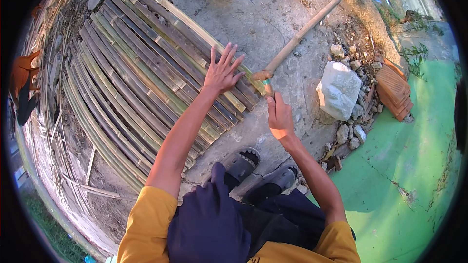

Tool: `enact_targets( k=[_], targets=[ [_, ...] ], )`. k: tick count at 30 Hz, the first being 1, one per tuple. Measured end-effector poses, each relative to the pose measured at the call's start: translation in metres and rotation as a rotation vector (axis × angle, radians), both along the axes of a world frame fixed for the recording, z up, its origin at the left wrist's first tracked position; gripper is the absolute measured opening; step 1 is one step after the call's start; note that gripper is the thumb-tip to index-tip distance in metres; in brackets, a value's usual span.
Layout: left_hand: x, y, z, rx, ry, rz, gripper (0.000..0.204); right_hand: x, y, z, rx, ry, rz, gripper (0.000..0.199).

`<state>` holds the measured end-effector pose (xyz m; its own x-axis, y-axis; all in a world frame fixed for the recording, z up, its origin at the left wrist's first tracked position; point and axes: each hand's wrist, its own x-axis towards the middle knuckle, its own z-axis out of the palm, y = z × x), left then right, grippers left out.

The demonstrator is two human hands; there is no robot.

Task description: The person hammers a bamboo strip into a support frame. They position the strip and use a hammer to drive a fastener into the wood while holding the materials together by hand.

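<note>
While your left hand (223, 70) lies flat and spread on the split bamboo slats (146, 68), your right hand (279, 114) grips a tool handle (268, 89). A bamboo pole (302, 34) lies just beyond it on the concrete (273, 14).

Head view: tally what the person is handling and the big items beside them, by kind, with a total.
Bamboo mat: 1, left hand flat on it
Tool: 1, handle gripped by right hand
Bamboo pole: 1
White sack: 1
Tile stack: 1
Sandals: 2
Total: 7
</note>
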<state>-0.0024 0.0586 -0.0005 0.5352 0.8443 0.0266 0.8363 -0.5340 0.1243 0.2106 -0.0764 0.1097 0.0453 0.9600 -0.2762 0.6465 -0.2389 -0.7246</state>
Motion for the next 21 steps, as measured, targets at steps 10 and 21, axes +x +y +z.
enact_targets(
  k=[10,21],
  targets=[
    [0.0,0.0,-0.001,0.031,-0.02,-0.01,0.065,-0.007,-0.032,-0.015,0.083,0.023,-0.027,0.018],
    [0.001,-0.002,-0.004,0.024,0.033,-0.018,0.064,-0.021,-0.064,-0.044,0.176,0.042,-0.138,0.017]
  ],
)
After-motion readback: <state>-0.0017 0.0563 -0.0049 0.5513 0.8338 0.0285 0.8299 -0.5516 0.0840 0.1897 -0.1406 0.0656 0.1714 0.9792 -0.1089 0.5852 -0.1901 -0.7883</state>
